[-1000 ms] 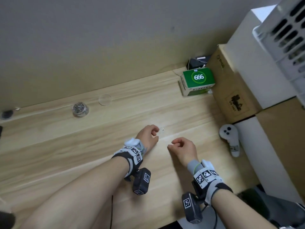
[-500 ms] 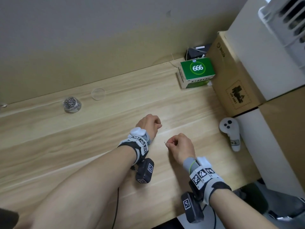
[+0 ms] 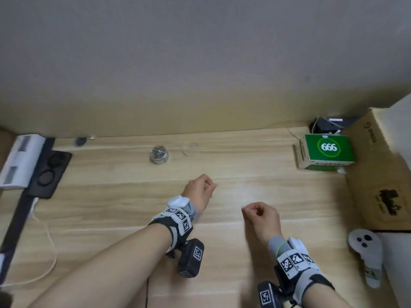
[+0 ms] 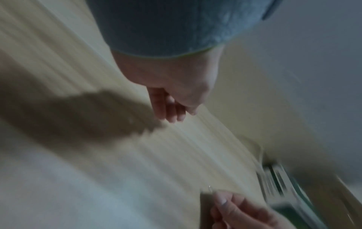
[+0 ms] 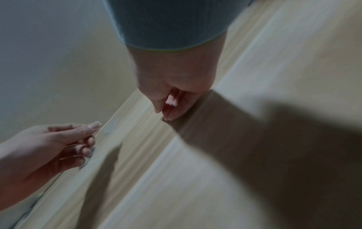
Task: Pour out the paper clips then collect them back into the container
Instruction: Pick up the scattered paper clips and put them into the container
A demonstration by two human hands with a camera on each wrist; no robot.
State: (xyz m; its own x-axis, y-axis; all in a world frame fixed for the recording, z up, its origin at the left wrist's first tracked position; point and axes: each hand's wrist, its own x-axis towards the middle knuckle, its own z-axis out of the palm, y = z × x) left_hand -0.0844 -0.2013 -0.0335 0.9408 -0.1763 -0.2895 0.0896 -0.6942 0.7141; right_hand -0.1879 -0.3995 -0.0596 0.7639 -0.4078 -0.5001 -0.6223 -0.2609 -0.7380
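— Where was the container (image 3: 158,154)?
— Upper middle of the frame, on the tabletop (image 3: 244,252), full of clips, lid (image 3: 190,149) just right of it.
— And the hands?
— Both curled. The left hand (image 3: 199,192) pinched something glinting; the right hand (image 3: 261,215) likewise, too blurred to name.

Two hands (image 3: 200,190) (image 3: 262,216), one container (image 3: 158,154), one lid (image 3: 190,149), one green box (image 3: 327,152)
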